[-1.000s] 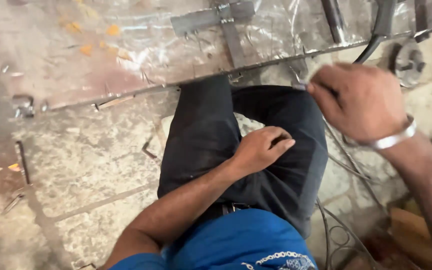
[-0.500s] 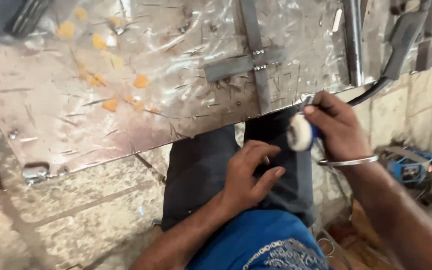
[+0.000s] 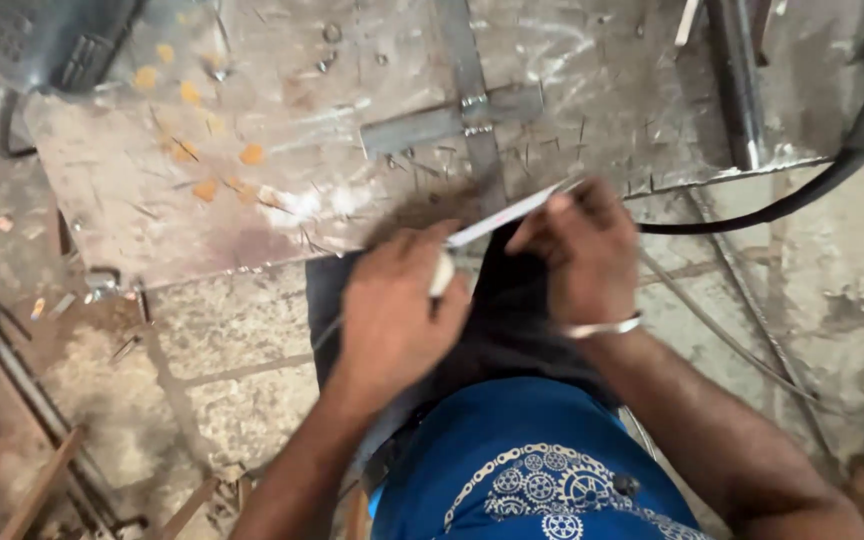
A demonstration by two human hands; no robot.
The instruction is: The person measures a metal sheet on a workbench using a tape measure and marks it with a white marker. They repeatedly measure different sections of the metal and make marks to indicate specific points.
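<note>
The left hand [image 3: 392, 305] is curled, its grip closed around the lower, whitish end of a thin pale metal strip [image 3: 512, 212], though blur hides how the fingers lie on it. The right hand [image 3: 577, 250] pinches the same strip farther up, thumb and fingertips closed on it near its middle; a plain silver metal bangle [image 3: 600, 327] circles that wrist. The strip slants from the left hand up toward two o'clock, its far end just over the near edge of the bench. Both hands sit close together, the right at three o'clock from the left, above the person's lap in dark trousers [image 3: 512, 330], with a bright blue shirt printed with white gear shapes [image 3: 532, 470] at six o'clock.

At twelve o'clock from the hands lies the scratched, rust-stained steel plate bench [image 3: 202, 210], spotted with orange flecks and strewn with short bits of wire. On it, at twelve o'clock from the strip, two flat grey steel bars joined in a cross [image 3: 467, 110] lie flat. At two o'clock a round steel tube [image 3: 737, 80] runs up the plate, and a thick black cable [image 3: 752, 215] curves off its near edge toward three o'clock. A dark grey power tool body [image 3: 52, 40] rests at the far ten o'clock corner. Below the bench is a cracked stone floor [image 3: 232, 380], with rusty rods [image 3: 42, 485] lying at eight o'clock.
</note>
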